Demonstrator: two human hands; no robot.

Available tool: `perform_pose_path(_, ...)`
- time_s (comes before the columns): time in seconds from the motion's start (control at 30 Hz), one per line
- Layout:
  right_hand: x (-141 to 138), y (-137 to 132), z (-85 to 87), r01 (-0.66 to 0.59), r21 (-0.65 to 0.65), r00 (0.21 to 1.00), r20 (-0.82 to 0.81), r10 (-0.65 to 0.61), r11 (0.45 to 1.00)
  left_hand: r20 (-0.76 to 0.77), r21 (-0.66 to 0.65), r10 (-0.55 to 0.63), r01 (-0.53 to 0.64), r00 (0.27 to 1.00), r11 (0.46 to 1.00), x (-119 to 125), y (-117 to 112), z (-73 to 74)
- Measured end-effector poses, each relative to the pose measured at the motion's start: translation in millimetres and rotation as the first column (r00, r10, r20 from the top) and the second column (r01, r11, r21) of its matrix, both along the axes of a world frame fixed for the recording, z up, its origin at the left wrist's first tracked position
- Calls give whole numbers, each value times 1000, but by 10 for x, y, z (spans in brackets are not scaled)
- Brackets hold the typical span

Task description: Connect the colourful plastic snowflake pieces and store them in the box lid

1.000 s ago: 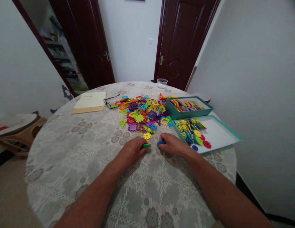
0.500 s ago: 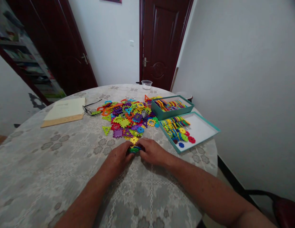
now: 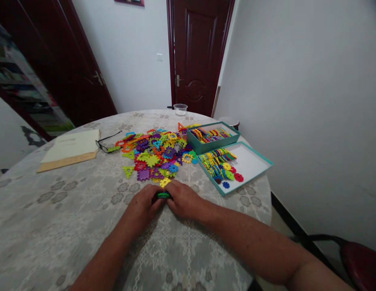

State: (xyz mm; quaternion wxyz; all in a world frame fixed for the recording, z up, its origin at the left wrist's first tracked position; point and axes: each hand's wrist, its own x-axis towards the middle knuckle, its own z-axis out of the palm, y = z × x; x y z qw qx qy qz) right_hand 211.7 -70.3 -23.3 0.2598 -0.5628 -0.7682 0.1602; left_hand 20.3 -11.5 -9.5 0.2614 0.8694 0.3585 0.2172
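Between my two hands is a small stack of plastic gear pieces [image 3: 163, 195], with a green one showing on the near side. My left hand [image 3: 144, 199] is closed on the stack from the left. From the right, my right hand [image 3: 182, 199] is closed on it too, its fingers covering part of the pieces. Just beyond my fingertips lies a yellow gear piece [image 3: 165, 182] on the table. A large heap of colourful plastic gear, square and triangle pieces [image 3: 154, 151] spreads out past it.
A teal box [image 3: 212, 139] with rows of pieces stands to the right. Before it, the teal-rimmed white lid [image 3: 251, 159] holds stacked and loose gears. Left lie glasses [image 3: 103, 148] and papers [image 3: 71, 146]. A clear plastic bowl [image 3: 180, 109] sits at the far edge of the patterned tablecloth [image 3: 85, 210].
The view has turned slightly right, so the scene sits further left. My right hand has closed in over the stack, and the blue on it is now mostly hidden.
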Motion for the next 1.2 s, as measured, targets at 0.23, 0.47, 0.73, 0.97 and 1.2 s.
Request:
perform_pose_path(0.23, -22, -2, 50, 34, 15, 996, -82, -33, 999, -4, -14, 7, -7, 1000, 1000, -18, 6, 40)
perform_pose_path(0.47, 53, 36, 171, -127, -30, 989, -80, 125, 991, 42, 15, -81, 80, 996, 997, -39, 17, 23)
perform_pose_path(0.73, 61, -41, 220, -85, -74, 986, -149, 73, 994, 58, -34, -6, 8, 998, 999, 2, -17, 0)
perform_pose_path(0.97, 61, -112, 310, -108, -81, 975, -201, 90, 991, 77, -67, 54, -49, 996, 997, 10, -23, 31)
perform_pose_path(1.2, 164, -158, 407, -81, -108, 988, -136, 66, 991, 188, -154, -54, 84, 981, 984, 15, -72, 58)
